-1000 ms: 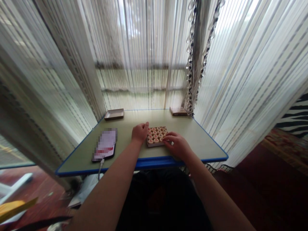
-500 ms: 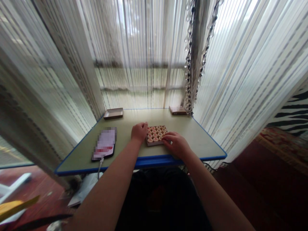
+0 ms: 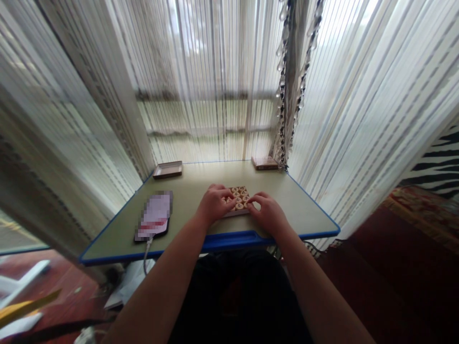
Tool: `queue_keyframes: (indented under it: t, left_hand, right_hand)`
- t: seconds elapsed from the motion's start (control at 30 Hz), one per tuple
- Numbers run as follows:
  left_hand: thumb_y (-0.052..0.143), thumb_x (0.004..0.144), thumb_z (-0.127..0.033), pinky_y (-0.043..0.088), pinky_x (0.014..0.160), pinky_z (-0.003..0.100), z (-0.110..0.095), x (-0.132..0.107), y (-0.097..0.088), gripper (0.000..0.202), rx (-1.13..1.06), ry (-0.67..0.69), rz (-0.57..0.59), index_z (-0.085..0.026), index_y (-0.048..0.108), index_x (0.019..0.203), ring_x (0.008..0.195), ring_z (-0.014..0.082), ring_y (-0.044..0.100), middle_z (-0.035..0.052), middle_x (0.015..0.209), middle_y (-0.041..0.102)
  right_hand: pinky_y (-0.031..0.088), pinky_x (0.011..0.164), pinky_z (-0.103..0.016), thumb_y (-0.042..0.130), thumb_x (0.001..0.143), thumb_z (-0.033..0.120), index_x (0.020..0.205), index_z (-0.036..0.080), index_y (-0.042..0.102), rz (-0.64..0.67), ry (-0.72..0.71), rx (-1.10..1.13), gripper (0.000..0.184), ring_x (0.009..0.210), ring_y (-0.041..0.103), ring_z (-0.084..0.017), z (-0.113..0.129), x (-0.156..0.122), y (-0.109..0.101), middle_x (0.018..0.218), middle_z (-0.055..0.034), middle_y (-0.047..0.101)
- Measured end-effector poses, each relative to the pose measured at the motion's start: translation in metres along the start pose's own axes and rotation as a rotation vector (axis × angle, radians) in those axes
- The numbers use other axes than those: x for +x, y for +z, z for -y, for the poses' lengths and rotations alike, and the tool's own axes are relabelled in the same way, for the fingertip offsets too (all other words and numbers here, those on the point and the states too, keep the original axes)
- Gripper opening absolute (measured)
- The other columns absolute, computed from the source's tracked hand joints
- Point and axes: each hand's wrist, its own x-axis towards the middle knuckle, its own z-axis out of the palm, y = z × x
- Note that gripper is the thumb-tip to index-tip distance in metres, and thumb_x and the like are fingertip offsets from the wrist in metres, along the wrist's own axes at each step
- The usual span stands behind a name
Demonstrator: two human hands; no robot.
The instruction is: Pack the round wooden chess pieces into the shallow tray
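Observation:
A shallow box (image 3: 236, 213) of round wooden xiangqi pieces (image 3: 239, 206) lies near the table's front edge. The pieces sit in rows and bear painted characters. Over the left side of the box rests my left hand (image 3: 214, 203), its thumb and fingers apart and touching the pieces there; it hides several of them. At the right edge of the box is my right hand (image 3: 268, 212). Its thumb and forefinger curve into a ring, with the tips close together by the end pieces. Whatever may be between those tips is too small to make out.
The table (image 3: 294, 205) has a blue rim. A phone (image 3: 155, 215) with a cable lies at the left. An open box lid or tray (image 3: 168, 169) is at the back left, and a flat brown box (image 3: 264, 163) at the back right. Sheer curtains (image 3: 211, 119) hang behind.
My left hand has moved from beside the box onto its left pieces, covering some. My right hand has drawn slightly right, from over the front right pieces to the box's right edge.

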Motion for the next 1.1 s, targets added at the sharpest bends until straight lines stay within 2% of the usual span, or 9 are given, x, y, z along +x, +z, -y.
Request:
queue_keyframes:
  t: [0.1,0.27,0.57,0.8,0.93,1.1]
  left_hand:
    - [0.061,0.069,-0.034,0.040,0.079,0.030,-0.001,-0.001,0.005,0.016,0.007,0.038,0.070,-0.022,0.071,0.071,0.081,0.0174,0.050,0.0047,0.079,0.060]
    - [0.060,0.071,-0.039,0.041,0.076,0.030,-0.003,-0.002,0.008,0.019,0.008,0.067,0.142,-0.025,0.072,0.073,0.078,0.0169,0.048,0.0043,0.077,0.059]
    - [0.060,0.071,-0.033,0.041,0.079,0.030,-0.004,-0.002,0.008,0.016,-0.058,0.039,0.156,-0.022,0.072,0.074,0.083,0.0172,0.052,0.0047,0.082,0.062]
    - [0.056,0.074,-0.038,0.041,0.078,0.029,-0.002,-0.002,0.008,0.023,-0.032,0.009,0.095,-0.020,0.071,0.073,0.081,0.0172,0.054,0.0056,0.081,0.063]
    - [0.055,0.075,-0.035,0.041,0.075,0.027,0.001,0.000,0.008,0.023,-0.030,-0.001,0.021,-0.018,0.070,0.070,0.077,0.0157,0.054,0.0048,0.074,0.062]
    - [0.054,0.073,-0.032,0.042,0.066,0.025,0.015,0.002,-0.002,0.022,-0.025,-0.164,-0.147,-0.016,0.069,0.076,0.066,0.0133,0.051,0.0043,0.073,0.060]
  right_hand:
    - [0.042,0.078,-0.027,0.054,0.078,0.026,0.082,0.021,0.066,0.001,0.004,0.004,0.014,0.080,0.057,-0.015,0.000,0.000,0.000,0.087,-0.0044,0.059]
    - [0.042,0.078,-0.027,0.053,0.078,0.027,0.082,0.021,0.066,0.008,0.015,0.014,0.015,0.080,0.057,-0.015,-0.001,-0.001,-0.002,0.087,-0.0042,0.059]
    - [0.042,0.079,-0.027,0.054,0.078,0.027,0.083,0.020,0.065,0.003,0.026,0.022,0.014,0.081,0.057,-0.015,-0.001,-0.001,-0.001,0.089,-0.0050,0.059]
    - [0.042,0.078,-0.027,0.053,0.079,0.029,0.083,0.021,0.065,-0.004,0.033,0.018,0.016,0.080,0.057,-0.016,-0.001,-0.001,-0.002,0.087,-0.0048,0.058]
    - [0.042,0.078,-0.027,0.053,0.079,0.028,0.083,0.021,0.066,-0.010,0.030,0.041,0.015,0.080,0.057,-0.016,-0.003,-0.001,-0.001,0.086,-0.0047,0.058]
    - [0.043,0.079,-0.027,0.053,0.078,0.028,0.083,0.022,0.066,-0.017,0.055,0.049,0.016,0.080,0.057,-0.015,-0.005,0.000,0.000,0.087,-0.0045,0.057]
